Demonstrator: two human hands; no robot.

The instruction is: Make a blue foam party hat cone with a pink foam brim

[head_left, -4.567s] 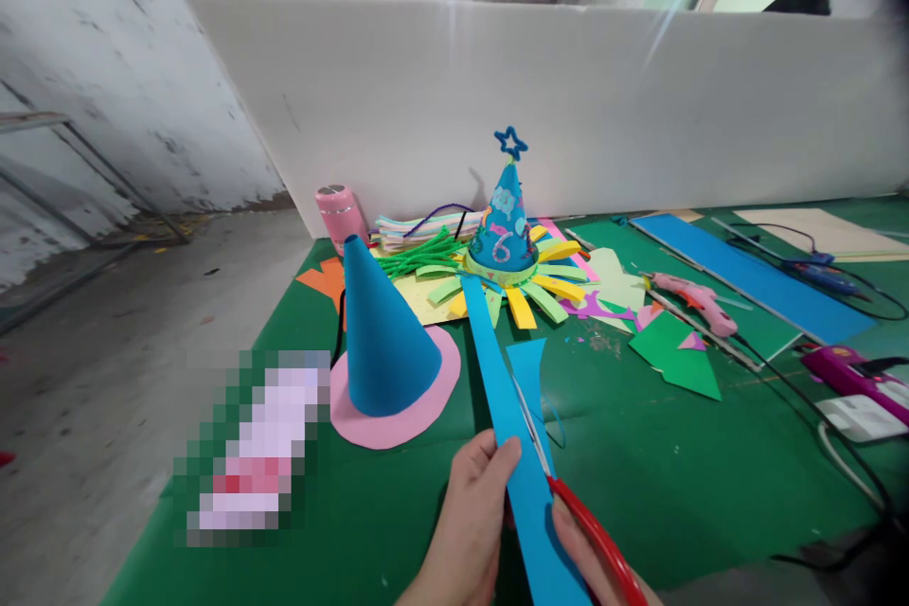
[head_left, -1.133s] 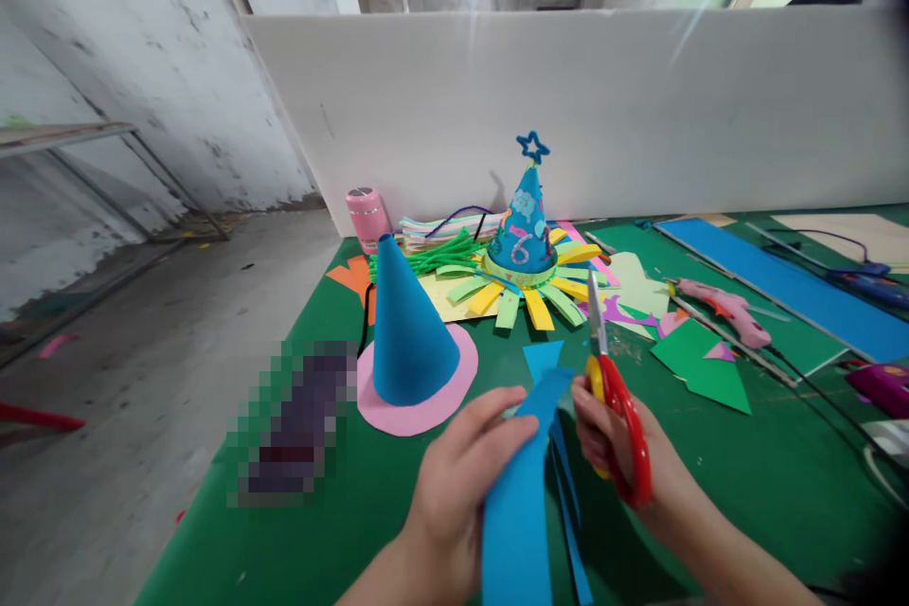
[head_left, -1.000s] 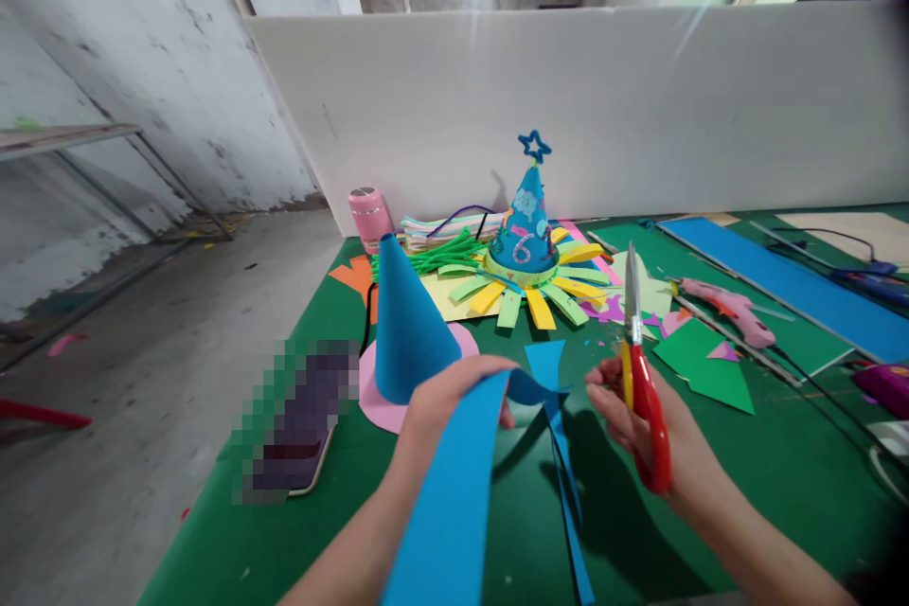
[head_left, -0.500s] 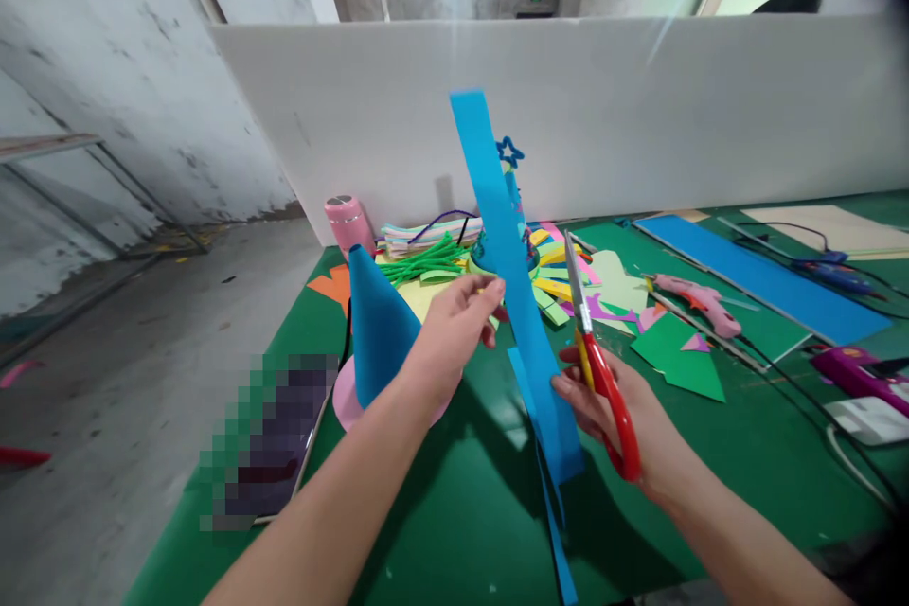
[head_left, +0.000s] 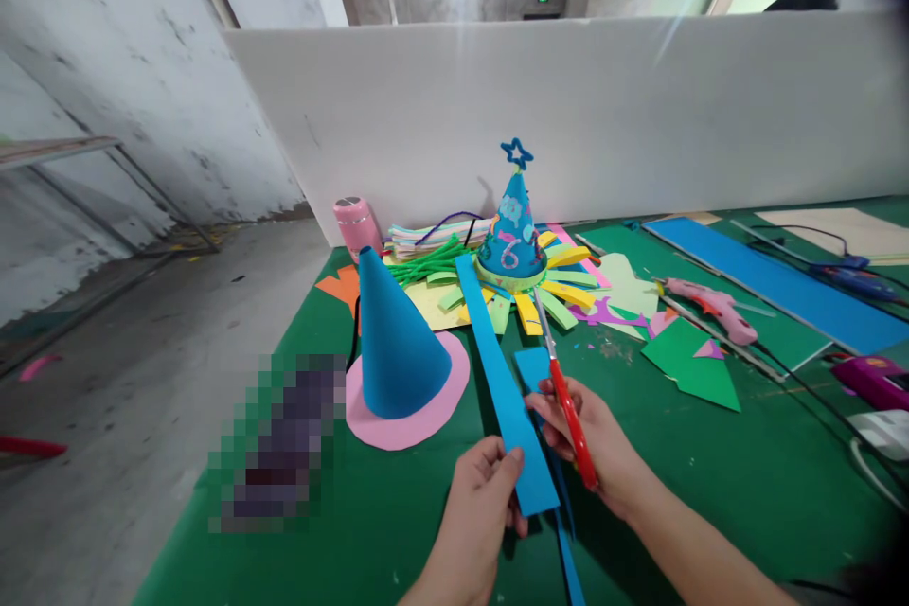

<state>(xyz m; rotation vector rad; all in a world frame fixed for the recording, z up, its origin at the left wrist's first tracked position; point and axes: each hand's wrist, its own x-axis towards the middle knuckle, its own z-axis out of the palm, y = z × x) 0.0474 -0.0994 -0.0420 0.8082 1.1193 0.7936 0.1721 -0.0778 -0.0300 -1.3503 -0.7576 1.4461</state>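
Note:
My left hand (head_left: 487,483) pinches a long blue paper strip (head_left: 503,388) close to its near end, thumb on top. Red-handled scissors (head_left: 568,417) lie in my right hand (head_left: 600,450), blades together and pointing away from me. The right fingertips reach the strip's right edge; whether they grip it I cannot tell. Behind that hand lie another blue piece (head_left: 532,365) and narrow blue offcuts (head_left: 568,563). Left of the strip stands a plain blue cone (head_left: 398,350) on a pink disc (head_left: 398,431).
A decorated blue cone hat (head_left: 509,227) with a star stands at the back. Near it are a pink canister (head_left: 357,225) and green pipe cleaners (head_left: 436,263). To the right lie a pink glue gun (head_left: 714,308), green paper (head_left: 692,365) and a blue sheet (head_left: 774,279).
My left hand has moved down and toward me along the strip to its near end. The strip has dropped from upright to lower, uncovering the decorated hat. The right hand still holds the scissors.

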